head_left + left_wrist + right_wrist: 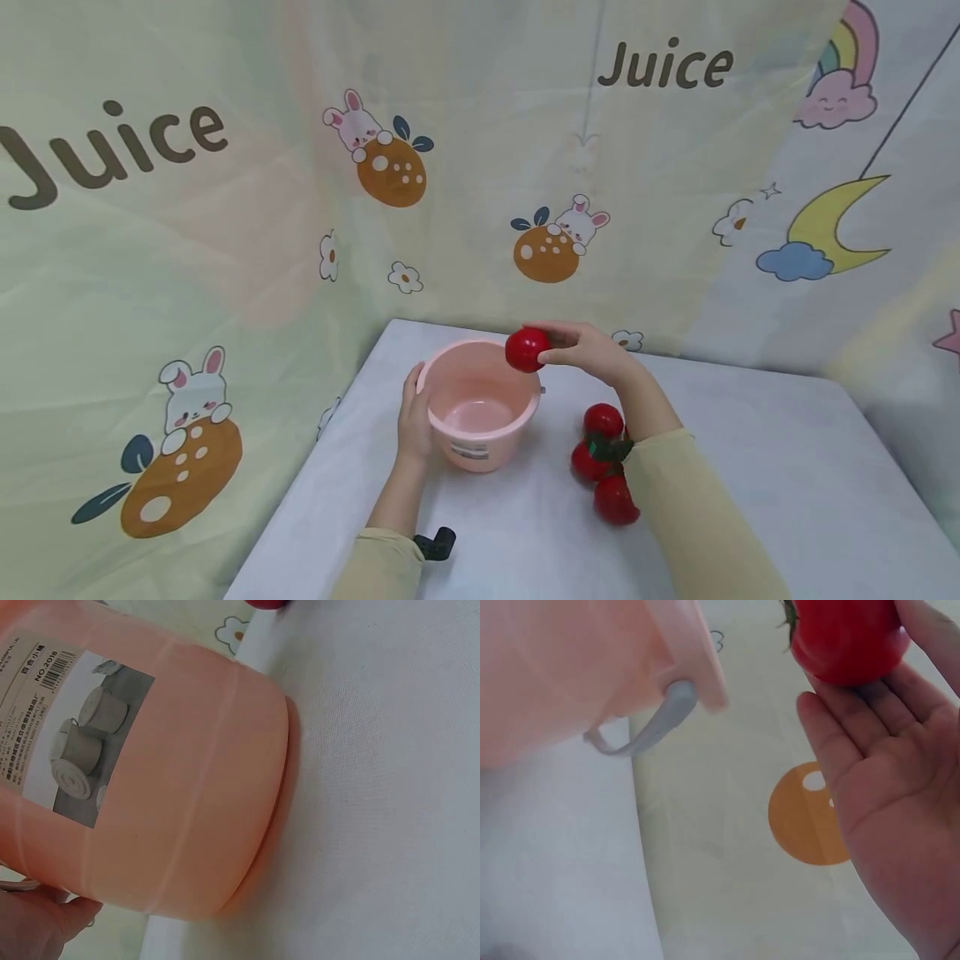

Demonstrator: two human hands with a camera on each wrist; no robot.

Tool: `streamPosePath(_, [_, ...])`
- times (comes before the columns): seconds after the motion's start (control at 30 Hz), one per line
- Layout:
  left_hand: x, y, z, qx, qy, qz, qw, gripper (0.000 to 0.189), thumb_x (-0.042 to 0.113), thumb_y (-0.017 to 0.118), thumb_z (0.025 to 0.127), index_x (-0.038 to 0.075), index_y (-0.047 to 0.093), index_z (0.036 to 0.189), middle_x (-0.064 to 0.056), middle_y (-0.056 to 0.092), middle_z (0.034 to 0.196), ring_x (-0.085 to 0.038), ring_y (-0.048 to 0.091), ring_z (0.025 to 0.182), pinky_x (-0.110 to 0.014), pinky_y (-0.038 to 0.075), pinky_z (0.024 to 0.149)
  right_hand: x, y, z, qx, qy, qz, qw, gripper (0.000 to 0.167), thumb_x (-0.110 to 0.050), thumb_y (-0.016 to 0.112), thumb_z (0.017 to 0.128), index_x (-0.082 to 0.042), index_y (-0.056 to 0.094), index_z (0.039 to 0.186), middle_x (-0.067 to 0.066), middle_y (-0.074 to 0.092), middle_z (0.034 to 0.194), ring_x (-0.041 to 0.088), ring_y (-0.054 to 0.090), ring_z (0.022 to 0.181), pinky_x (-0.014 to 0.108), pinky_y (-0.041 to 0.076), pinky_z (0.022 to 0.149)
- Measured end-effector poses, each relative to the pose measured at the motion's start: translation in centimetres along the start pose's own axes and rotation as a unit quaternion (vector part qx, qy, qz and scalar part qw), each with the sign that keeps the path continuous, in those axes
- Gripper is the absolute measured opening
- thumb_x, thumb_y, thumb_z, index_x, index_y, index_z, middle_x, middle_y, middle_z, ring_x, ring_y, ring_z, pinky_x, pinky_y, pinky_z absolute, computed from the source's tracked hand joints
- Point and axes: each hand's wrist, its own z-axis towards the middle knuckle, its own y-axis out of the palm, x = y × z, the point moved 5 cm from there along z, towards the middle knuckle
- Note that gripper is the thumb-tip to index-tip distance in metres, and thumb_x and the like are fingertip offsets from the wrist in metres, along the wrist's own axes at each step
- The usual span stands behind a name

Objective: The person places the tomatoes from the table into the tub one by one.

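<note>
My right hand (592,350) pinches a red tomato (527,350) between thumb and fingers, raised over the right rim of a pink plastic bucket (480,450). In the right wrist view, green sepals (789,616) show at the tomato's side, and the bucket's grey handle (660,720) hangs near its rim. My left hand (415,421) holds the bucket's left side, fingers up by the rim. The bucket stands upright on the white table, its inside visible with nothing in it. A printed label (75,727) faces the left wrist camera.
Three more red tomatoes (615,500) lie right of the bucket, beside my right forearm and partly behind a dark wrist camera (609,448). Another dark wrist camera (437,544) sits on my left wrist. A printed cloth (465,167) hangs behind the white table (750,467).
</note>
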Motion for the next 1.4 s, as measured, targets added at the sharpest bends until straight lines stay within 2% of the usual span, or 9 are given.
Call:
streamPosePath(0.2, [0.0,0.0,-0.1,0.002,0.004,0.006,1.0000,0.043,0.050,0.034,0.102,0.050,0.031,0.145,0.024,0.039,0.151,-0.009,0.033,0.146,-0.052,0.028,0.120,-1.1,1.4,2.5,-0.058,-0.008,-0.052,0.9969,0.061,-0.049,0.081,0.075,-0.041,0.059,0.132,-0.009,0.062,0.130,0.021,0.051,0.128,0.046,0.055,0.094])
streamPosePath(0.37, [0.1,0.2,0.0,0.000,0.000,0.002,1.0000,0.045,0.055,0.036,0.100,0.051,0.031,0.144,0.024,0.040,0.150,-0.010,0.035,0.145,-0.055,0.033,0.116,-2.3,3.2,4.7,-0.119,-0.001,-0.092,0.9886,0.051,-0.046,0.079,0.078,-0.044,0.062,0.126,-0.011,0.063,0.126,0.019,0.051,0.126,0.043,0.055,0.094])
streamPosePath(0.6, [-0.3,0.5,0.1,0.001,-0.006,0.007,1.0000,0.045,0.050,0.041,0.100,0.050,0.031,0.144,0.020,0.041,0.149,-0.015,0.037,0.143,-0.057,0.038,0.113,-3.6,6.0,7.7,-0.199,0.024,-0.153,0.9678,0.047,-0.039,0.081,0.079,-0.038,0.066,0.124,-0.009,0.065,0.122,0.020,0.054,0.121,0.040,0.057,0.090])
streamPosePath(0.87, [-0.2,0.3,-0.2,0.010,0.000,0.023,0.9997,0.051,0.047,0.049,0.099,0.049,0.030,0.147,0.019,0.038,0.152,-0.017,0.034,0.145,-0.059,0.039,0.111,-3.6,8.8,9.9,-0.240,0.043,-0.231,0.9419,0.045,-0.039,0.084,0.076,-0.038,0.069,0.118,-0.010,0.065,0.116,0.021,0.052,0.119,0.045,0.057,0.091])
streamPosePath(0.93, [-0.1,0.2,-0.3,0.014,0.002,0.027,0.9995,0.051,0.047,0.049,0.099,0.050,0.030,0.146,0.019,0.038,0.152,-0.017,0.034,0.145,-0.059,0.039,0.111,-3.2,9.5,10.2,-0.251,0.053,-0.228,0.9394,0.045,-0.037,0.084,0.075,-0.036,0.069,0.117,-0.009,0.065,0.116,0.021,0.051,0.119,0.046,0.056,0.092])
streamPosePath(1.17, [-0.1,0.4,-0.4,0.017,0.006,0.032,0.9993,0.048,0.048,0.046,0.099,0.051,0.030,0.145,0.019,0.038,0.153,-0.017,0.033,0.146,-0.058,0.038,0.112,-1.4,11.4,10.5,-0.299,0.095,-0.163,0.9354,0.044,-0.026,0.081,0.080,-0.029,0.066,0.121,-0.004,0.060,0.124,0.025,0.047,0.124,0.052,0.052,0.100])
streamPosePath(1.4, [-0.3,0.3,-0.2,0.018,-0.002,0.034,0.9993,0.051,0.050,0.046,0.099,0.049,0.029,0.147,0.019,0.038,0.153,-0.016,0.032,0.146,-0.058,0.037,0.113,-0.6,12.0,10.9,-0.294,0.099,-0.173,0.9350,0.042,-0.025,0.081,0.080,-0.032,0.067,0.119,-0.005,0.061,0.123,0.024,0.047,0.124,0.050,0.052,0.099])
